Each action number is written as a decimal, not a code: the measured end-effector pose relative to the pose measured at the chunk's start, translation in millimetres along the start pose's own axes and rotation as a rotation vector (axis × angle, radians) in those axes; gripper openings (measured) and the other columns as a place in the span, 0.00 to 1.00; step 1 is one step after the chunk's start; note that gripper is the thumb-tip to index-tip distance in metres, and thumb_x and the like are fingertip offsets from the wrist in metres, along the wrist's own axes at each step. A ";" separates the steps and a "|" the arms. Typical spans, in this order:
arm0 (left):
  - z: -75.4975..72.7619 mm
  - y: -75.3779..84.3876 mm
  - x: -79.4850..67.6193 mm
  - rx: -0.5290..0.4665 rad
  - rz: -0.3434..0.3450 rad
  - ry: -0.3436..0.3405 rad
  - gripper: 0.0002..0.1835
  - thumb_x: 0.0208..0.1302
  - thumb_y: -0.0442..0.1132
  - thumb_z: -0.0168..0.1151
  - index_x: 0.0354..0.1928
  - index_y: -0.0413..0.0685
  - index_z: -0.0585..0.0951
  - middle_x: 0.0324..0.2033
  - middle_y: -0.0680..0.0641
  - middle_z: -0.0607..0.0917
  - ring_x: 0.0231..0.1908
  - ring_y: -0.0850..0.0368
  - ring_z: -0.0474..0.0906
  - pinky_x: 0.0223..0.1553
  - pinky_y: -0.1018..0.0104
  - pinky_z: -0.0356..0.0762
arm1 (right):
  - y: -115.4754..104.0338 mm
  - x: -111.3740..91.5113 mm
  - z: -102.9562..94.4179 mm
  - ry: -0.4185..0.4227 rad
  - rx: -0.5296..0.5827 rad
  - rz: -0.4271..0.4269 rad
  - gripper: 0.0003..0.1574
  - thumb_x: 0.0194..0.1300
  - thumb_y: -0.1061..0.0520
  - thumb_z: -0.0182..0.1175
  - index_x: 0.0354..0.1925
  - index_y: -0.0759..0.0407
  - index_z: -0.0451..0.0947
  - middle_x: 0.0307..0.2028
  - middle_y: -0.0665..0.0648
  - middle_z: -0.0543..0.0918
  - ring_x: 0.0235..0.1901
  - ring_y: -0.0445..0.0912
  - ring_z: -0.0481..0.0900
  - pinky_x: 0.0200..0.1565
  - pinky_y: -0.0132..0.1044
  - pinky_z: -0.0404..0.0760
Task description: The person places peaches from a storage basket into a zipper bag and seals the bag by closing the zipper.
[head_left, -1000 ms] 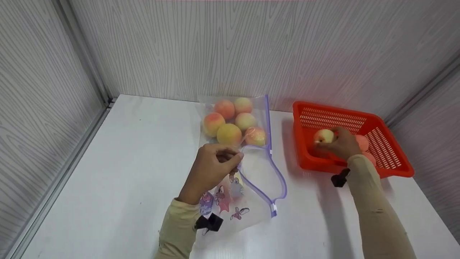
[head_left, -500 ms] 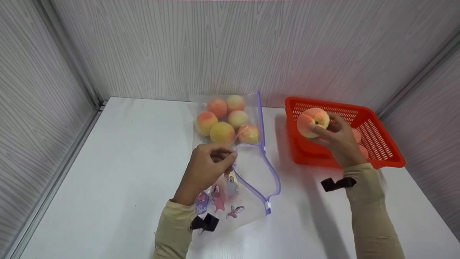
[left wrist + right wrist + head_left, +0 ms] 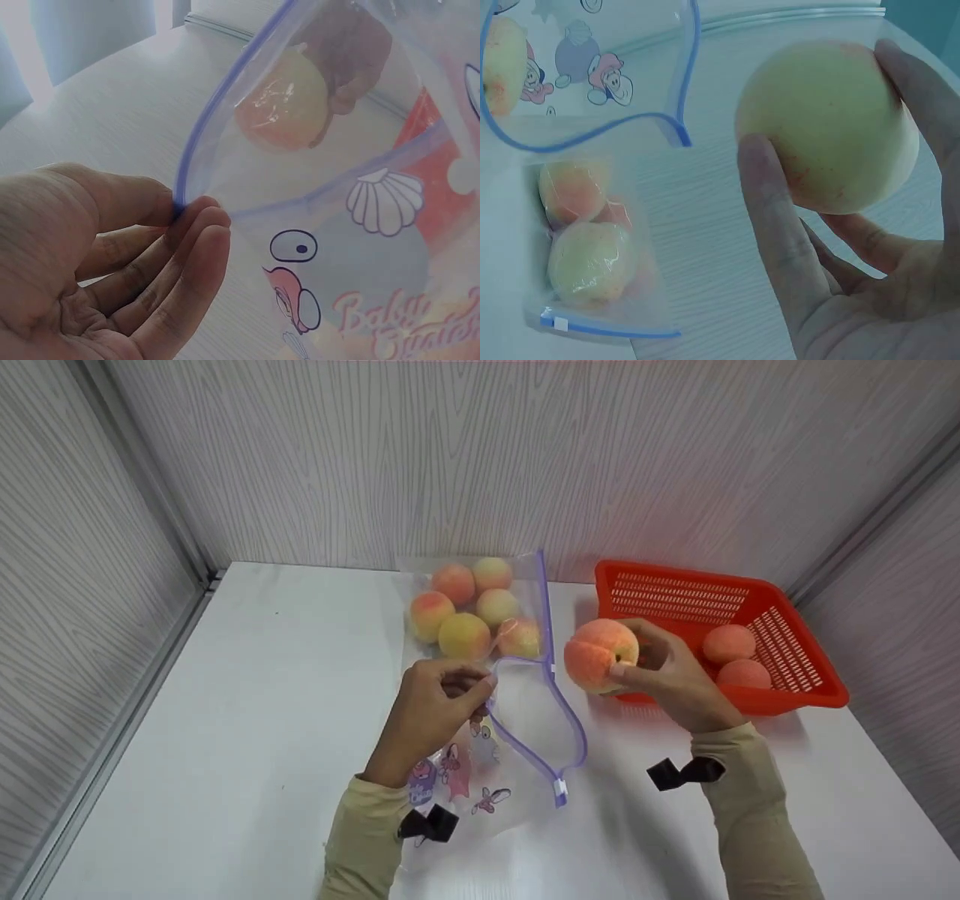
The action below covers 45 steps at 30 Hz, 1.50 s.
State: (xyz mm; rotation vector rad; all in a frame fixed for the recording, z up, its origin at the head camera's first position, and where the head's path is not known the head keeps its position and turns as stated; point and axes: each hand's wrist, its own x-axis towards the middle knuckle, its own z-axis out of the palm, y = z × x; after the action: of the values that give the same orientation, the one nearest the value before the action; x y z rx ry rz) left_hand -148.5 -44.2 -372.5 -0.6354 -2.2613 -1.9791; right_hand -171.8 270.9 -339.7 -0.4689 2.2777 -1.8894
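My right hand (image 3: 667, 679) grips a peach (image 3: 600, 654) (image 3: 829, 127) in the air between the orange basket (image 3: 679, 600) and the mouth of a clear zip bag (image 3: 525, 712). My left hand (image 3: 439, 712) pinches the bag's purple zip edge (image 3: 199, 150) and lifts it, so the mouth gapes toward the peach. Several peaches (image 3: 469, 611) lie inside the bag at its far end. In the left wrist view the held peach (image 3: 289, 97) shows through the plastic.
Two more peaches (image 3: 731, 656) lie in the basket at the back right of the white table (image 3: 247, 697). Grey panel walls (image 3: 480, 457) close the table in at the back and both sides. Cartoon prints mark the bag's near end (image 3: 457, 780).
My right hand lifted the peach out of the basket and carried it left, toward the bag's mouth. My left hand kept its pinch on the zip edge.
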 end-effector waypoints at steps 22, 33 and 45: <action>1.2 0.3 2.0 0.020 -0.006 0.001 0.06 0.69 0.35 0.66 0.39 0.39 0.88 0.26 0.48 0.87 0.24 0.56 0.83 0.28 0.65 0.85 | 5.9 3.2 18.5 -0.332 -0.136 -0.001 0.34 0.64 0.57 0.68 0.66 0.60 0.71 0.54 0.63 0.81 0.49 0.61 0.82 0.50 0.53 0.85; 4.3 1.4 1.5 0.044 0.017 -0.026 0.05 0.68 0.33 0.65 0.37 0.36 0.87 0.26 0.48 0.87 0.23 0.58 0.84 0.28 0.65 0.86 | 1.0 -4.5 12.1 -0.287 -0.013 -0.125 0.22 0.74 0.68 0.55 0.63 0.68 0.71 0.49 0.69 0.82 0.41 0.59 0.85 0.45 0.50 0.87; 1.0 1.6 0.4 0.031 0.002 -0.005 0.05 0.67 0.33 0.66 0.36 0.38 0.87 0.27 0.48 0.87 0.25 0.57 0.85 0.28 0.65 0.86 | -10.8 -2.6 -73.6 0.727 0.013 -0.249 0.20 0.68 0.61 0.66 0.57 0.61 0.78 0.42 0.58 0.81 0.34 0.47 0.75 0.33 0.29 0.79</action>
State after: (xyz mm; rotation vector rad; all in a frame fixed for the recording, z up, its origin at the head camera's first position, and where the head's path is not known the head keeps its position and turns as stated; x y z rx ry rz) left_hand -148.1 -43.0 -371.0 -0.6393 -2.2884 -1.9398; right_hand -190.4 338.6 -314.8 -0.0514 2.7200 -2.5120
